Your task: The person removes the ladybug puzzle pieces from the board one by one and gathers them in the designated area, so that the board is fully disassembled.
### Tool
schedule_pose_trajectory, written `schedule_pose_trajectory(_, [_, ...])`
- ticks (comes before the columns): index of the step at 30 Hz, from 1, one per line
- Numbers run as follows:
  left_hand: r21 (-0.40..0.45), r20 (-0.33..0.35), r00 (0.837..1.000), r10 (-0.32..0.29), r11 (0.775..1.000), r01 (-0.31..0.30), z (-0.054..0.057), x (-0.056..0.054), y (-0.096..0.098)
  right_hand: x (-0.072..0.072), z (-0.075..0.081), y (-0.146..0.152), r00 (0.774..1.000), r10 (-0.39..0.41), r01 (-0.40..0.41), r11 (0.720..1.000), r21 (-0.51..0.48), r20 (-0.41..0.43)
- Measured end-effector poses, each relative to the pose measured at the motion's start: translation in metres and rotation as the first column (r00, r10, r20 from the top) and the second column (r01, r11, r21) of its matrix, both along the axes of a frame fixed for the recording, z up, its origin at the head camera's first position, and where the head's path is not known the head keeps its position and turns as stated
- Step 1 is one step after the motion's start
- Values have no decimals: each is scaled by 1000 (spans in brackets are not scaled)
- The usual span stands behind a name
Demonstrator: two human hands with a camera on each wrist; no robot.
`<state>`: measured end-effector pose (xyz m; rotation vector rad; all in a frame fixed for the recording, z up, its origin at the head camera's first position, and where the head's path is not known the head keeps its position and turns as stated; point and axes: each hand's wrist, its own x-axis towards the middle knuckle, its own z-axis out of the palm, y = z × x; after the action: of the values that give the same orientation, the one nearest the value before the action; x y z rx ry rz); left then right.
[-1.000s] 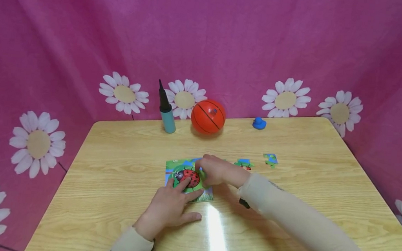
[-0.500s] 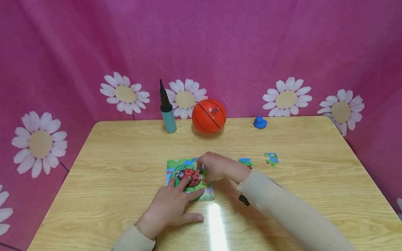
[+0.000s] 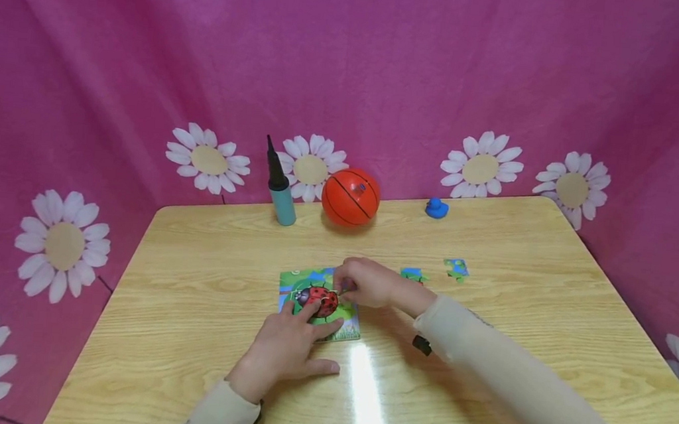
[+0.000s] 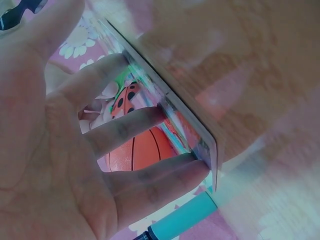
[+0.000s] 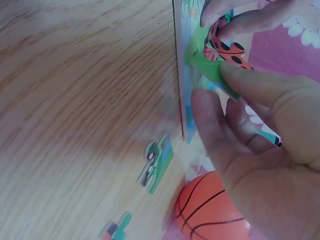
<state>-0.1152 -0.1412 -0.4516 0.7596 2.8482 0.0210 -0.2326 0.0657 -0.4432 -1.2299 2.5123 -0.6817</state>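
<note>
A ladybird jigsaw puzzle [image 3: 323,296] lies flat on the wood-grain table [image 3: 202,288], near the middle and in front of the person, its picture showing a red, black-spotted ladybird on green and blue. The left hand [image 3: 287,349] is spread, its fingers extended and apart, with fingertips resting on the puzzle from the near side and the thumb held out to the right over the table; it grasps nothing. The right hand [image 3: 372,284] is at the puzzle's right part, fingers bent, and in the right wrist view its thumb and fingers pinch a green-edged puzzle piece [image 5: 214,72], which is tilted up from the puzzle surface; whether the piece touches the slot below cannot be told. To the right of that hand, a piece with blue, green and red on it [image 3: 412,273] lies loose on the table, partly hidden by the wrist, and farther right is a blue-and-green piece [image 3: 457,268], apart from it. Along the far edge stand a teal hand pump with a black nozzle [image 3: 284,204], an orange toy basketball [image 3: 350,197] just beside it, and a blue rubber duck [image 3: 437,208] farther right, before a magenta curtain printed with white daisies [image 3: 386,76]
</note>
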Motion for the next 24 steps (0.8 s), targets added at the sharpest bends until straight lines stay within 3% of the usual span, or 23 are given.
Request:
schedule_pose_trajectory(10, [-12,50,999,10,1000,-9,2,-1,0,-2,3,31,988,-36,56,990,-132,151])
schedule_pose_trajectory(16, [12,62,998,-3,1000,3,5,-4,-3,-1,-4,68,976,-16,50,987,-153,217])
schedule_pose_trajectory(24, [61,77,997,21,998,-26,5,-7,-7,6,-8,125,960,-32,72,988,-136,277])
